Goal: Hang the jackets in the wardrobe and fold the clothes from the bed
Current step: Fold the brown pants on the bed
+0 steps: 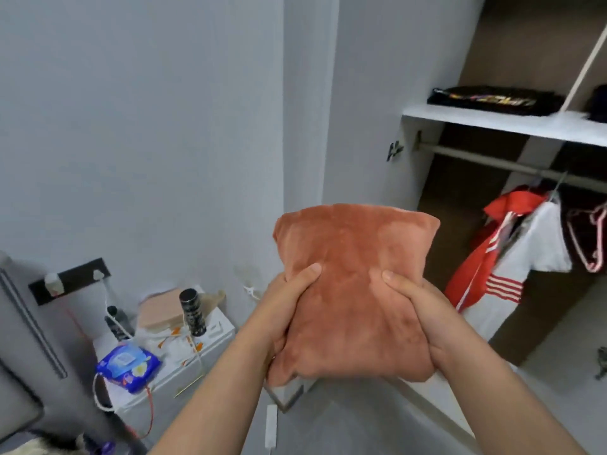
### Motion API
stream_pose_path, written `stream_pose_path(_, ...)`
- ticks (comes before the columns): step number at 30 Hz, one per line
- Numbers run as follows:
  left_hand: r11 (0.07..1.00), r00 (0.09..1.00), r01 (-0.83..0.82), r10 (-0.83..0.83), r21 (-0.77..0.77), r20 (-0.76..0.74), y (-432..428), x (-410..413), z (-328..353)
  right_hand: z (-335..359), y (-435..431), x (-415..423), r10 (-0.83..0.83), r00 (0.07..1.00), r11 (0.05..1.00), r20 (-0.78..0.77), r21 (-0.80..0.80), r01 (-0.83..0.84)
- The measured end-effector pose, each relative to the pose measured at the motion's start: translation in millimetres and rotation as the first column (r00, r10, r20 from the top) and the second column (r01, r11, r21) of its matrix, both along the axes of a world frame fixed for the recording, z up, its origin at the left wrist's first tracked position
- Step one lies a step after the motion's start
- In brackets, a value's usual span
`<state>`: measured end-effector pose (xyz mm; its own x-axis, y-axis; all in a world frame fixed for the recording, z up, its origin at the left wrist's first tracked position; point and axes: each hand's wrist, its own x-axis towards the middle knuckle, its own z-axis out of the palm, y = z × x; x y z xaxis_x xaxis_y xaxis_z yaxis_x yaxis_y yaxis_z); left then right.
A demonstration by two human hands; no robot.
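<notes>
I hold the folded rust-orange garment [354,290] out in front of my chest, off the bed and in the air, with my left hand [282,310] on its left edge and my right hand [427,316] on its right edge. Both hands are clamped on it: each thumb presses the top face, while my other fingers curl underneath, out of sight. The bundle's long axis runs away from me, its far end higher than the end I grip. The open wardrobe [409,178] lies ahead and to my right, so my right hand is the nearer one. Its white shelf [492,121] sits above and to the right of the bundle's far end, well apart from it, and carries a black folded garment [492,98]. Below it a red and white jacket [512,257] hangs from the rail [486,160]. I judge the fold done and the placing not yet. The coming move would be a lift up and rightward, leading with the far end, to clear the shelf's front edge.
</notes>
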<state>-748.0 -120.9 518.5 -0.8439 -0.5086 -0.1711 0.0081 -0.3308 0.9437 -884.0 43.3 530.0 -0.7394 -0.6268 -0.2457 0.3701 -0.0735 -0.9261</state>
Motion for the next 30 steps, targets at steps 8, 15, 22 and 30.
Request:
stream_pose_path(8,0.960,0.967,0.196,-0.223,-0.199,-0.122,15,-128,76,59,31,-107,-0.208,0.975,0.964,-0.084,-0.188,0.190)
stream_pose_path(15,0.934,0.936,0.239,-0.294,-0.264,-0.193,20,-246,117,96,48,-200,-0.304,0.934,0.920,-0.190,-0.312,0.236)
stream_pose_path(22,0.903,0.868,0.328,-0.404,-0.279,-0.290,22,-345,155,143,61,-277,-0.379,0.868,0.903,-0.320,-0.334,0.271)
stream_pose_path(30,0.834,0.777,0.481,-0.548,-0.268,-0.311,32,-497,190,188,82,-369,-0.526,0.717,0.846,-0.457,-0.365,0.388)
